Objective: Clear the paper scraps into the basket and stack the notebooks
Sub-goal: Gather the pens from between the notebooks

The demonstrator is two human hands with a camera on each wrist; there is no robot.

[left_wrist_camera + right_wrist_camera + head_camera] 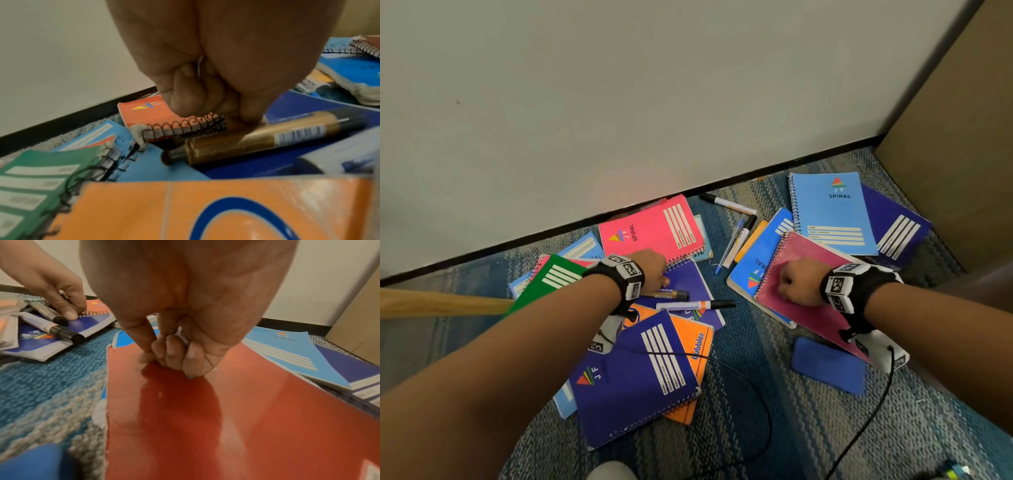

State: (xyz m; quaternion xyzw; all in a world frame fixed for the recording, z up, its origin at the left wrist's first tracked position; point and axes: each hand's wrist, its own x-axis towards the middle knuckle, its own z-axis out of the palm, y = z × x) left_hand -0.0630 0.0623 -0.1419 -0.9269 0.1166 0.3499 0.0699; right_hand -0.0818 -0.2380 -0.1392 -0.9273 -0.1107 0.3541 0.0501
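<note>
Crimson notebook [812, 291] at 3 o'clock is pressed by the right hand [798, 281], fingers [174, 352] curled around white scraps; left hand [650, 272] likewise clenched. Scrap-clearing judged underway; basket unseen.

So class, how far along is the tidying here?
Early. No scraps lie loose in view. Both the left hand and right hand have fingers curled, seemingly around small white bits. Left to do: the notebooks lie scattered, unstacked; no basket shows.
</note>
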